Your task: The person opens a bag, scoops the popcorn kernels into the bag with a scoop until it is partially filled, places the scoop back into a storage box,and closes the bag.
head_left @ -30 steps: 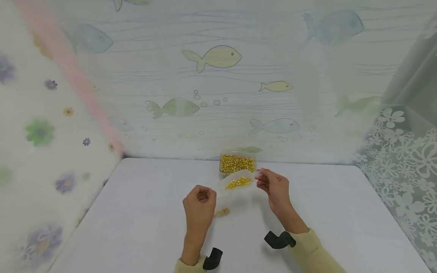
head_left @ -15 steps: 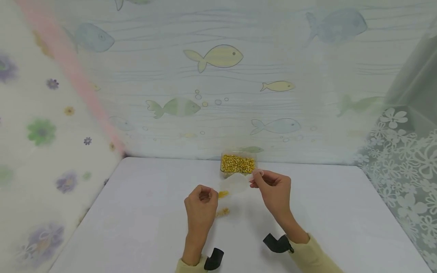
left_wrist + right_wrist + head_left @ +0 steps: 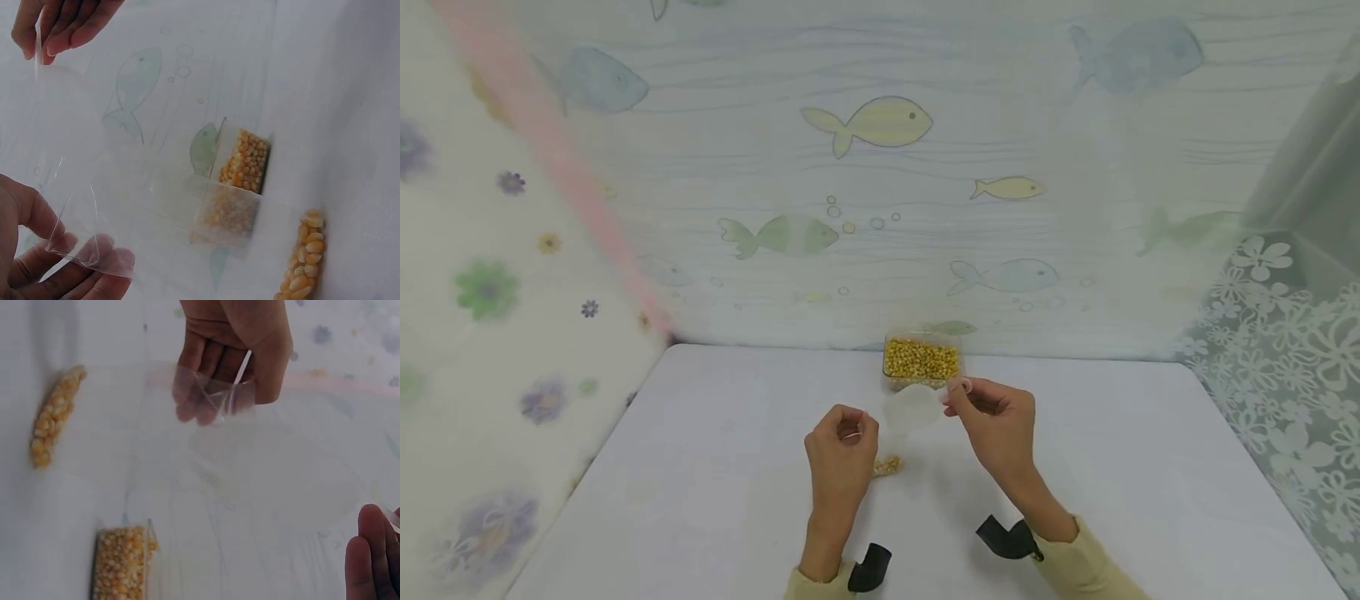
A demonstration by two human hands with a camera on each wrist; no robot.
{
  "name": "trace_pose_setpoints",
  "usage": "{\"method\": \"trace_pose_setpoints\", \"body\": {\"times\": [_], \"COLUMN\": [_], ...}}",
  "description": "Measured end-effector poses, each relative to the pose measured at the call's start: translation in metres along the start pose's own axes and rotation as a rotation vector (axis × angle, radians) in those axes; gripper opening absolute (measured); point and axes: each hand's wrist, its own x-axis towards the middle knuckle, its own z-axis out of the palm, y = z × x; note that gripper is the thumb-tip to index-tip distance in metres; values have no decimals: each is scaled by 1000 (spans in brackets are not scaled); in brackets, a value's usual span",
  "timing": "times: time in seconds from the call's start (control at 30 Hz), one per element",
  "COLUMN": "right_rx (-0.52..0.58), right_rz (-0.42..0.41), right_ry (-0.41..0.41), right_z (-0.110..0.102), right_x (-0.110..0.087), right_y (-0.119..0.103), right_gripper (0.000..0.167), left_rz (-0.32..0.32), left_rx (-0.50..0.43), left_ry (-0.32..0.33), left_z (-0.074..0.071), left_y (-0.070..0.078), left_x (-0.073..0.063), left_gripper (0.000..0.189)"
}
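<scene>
My left hand [image 3: 842,454] pinches the top edge of a clear plastic bag [image 3: 169,206]. Corn kernels [image 3: 303,259] lie gathered in the bag's bottom end, which hangs low over the table. With thumb and fingers, my right hand [image 3: 1000,429] holds the handle of a white scoop [image 3: 913,407]. The scoop's wide bowl is tipped toward the bag's mouth, just right of the left hand, and no kernels show on it. In the right wrist view the left fingers [image 3: 194,409] show through the bag's film.
Behind the scoop, a clear rectangular container [image 3: 921,362] full of corn kernels stands near the back of the white-covered table [image 3: 730,467]. A wall covering [image 3: 760,183] printed with fish rises at the table's back edge.
The right hand has turned and shifted slightly left, tilting the scoop. Kernels that lay on it have slid off leftward into the bag. The left hand has stayed nearly still.
</scene>
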Motion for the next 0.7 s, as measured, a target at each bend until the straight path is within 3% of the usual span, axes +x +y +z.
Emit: {"method": "trace_pose_setpoints", "body": {"times": [0.2,0.43,0.7], "right_rx": [7,-46,-131], "right_rz": [-75,-287,-377], "right_ry": [25,98,187], "right_z": [-5,-15,-27], "right_x": [5,8,17], "right_y": [-10,-22,-7], "right_gripper": [9,9,11], "left_rz": [1,6,-1], "left_rx": [10,16,19], "left_ry": [5,-4,3], "left_z": [0,0,0], "left_y": [0,0,0], "left_x": [0,1,1], "left_gripper": [11,9,8]}}
